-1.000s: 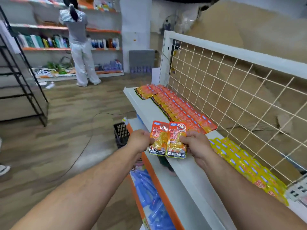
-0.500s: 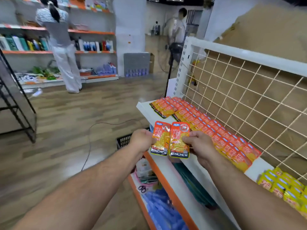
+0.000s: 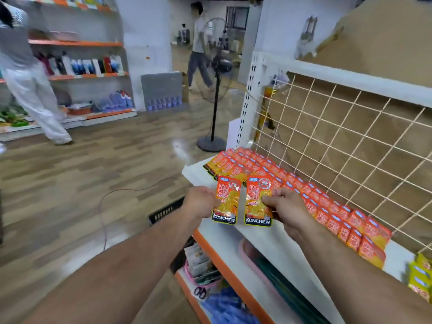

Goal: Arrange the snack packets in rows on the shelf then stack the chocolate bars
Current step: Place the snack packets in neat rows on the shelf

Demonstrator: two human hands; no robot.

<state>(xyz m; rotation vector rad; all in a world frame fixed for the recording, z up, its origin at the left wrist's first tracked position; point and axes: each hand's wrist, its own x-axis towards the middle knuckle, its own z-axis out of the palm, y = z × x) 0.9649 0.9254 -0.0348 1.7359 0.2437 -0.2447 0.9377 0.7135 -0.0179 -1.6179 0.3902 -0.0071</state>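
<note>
My left hand point(image 3: 201, 202) pinches one orange KONCHEW snack packet point(image 3: 226, 200) by its left edge. My right hand point(image 3: 284, 208) pinches a second orange KONCHEW packet point(image 3: 259, 200) by its right edge. Both packets hang upright, side by side with a small gap, above the front edge of the white shelf point(image 3: 268, 239). Behind them, rows of matching orange packets point(image 3: 311, 197) lie along the wire mesh back point(image 3: 350, 136). Yellow packets point(image 3: 420, 281) lie at the far right of the shelf. No chocolate bars are visible.
A black basket point(image 3: 164, 210) stands on the floor left of the shelf. The lower shelf holds scissors point(image 3: 200, 292), a pink tray and blue packets point(image 3: 224, 307). A standing fan point(image 3: 216, 66) is past the shelf end. Two people stand in the background. A cable point(image 3: 105, 206) runs across the floor.
The two packets, held touching before, are now pulled slightly apart. My view has swung left along the shelf, showing its far end and the fan.
</note>
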